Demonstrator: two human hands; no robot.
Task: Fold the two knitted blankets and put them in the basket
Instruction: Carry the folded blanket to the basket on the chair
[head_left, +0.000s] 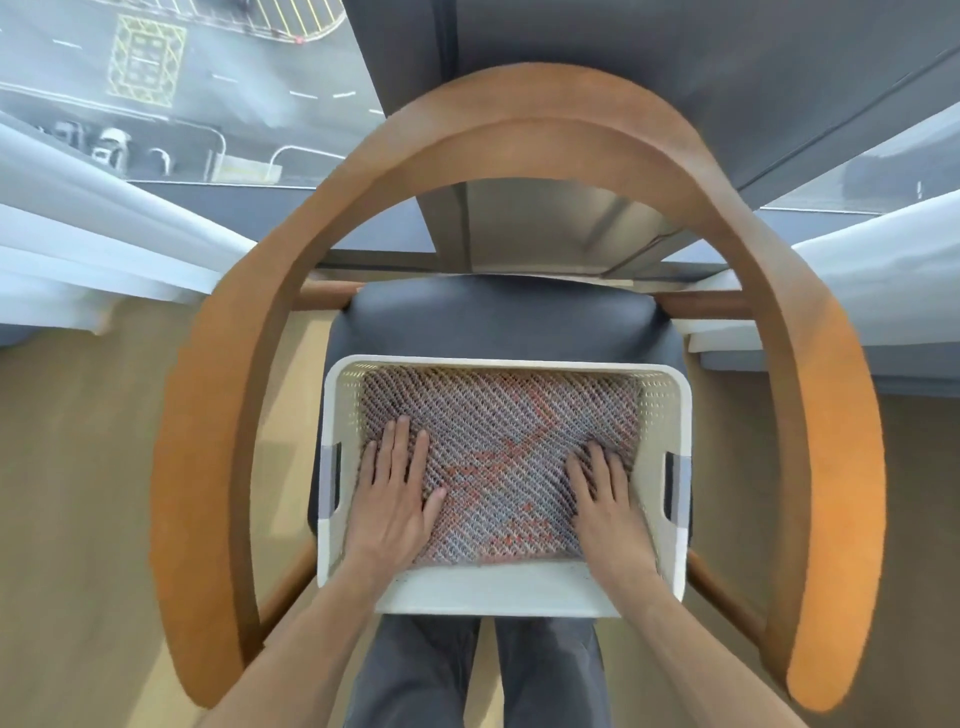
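Now both hands lie flat on the folded knitted blanket (498, 457) inside the white basket (498, 592), which stands on the chair seat (498, 322). The left hand (397, 493) and right hand (610, 504) have fingers stretched and slightly apart, gripping nothing, probably to press the blanket down. A second blanket I cannot see.
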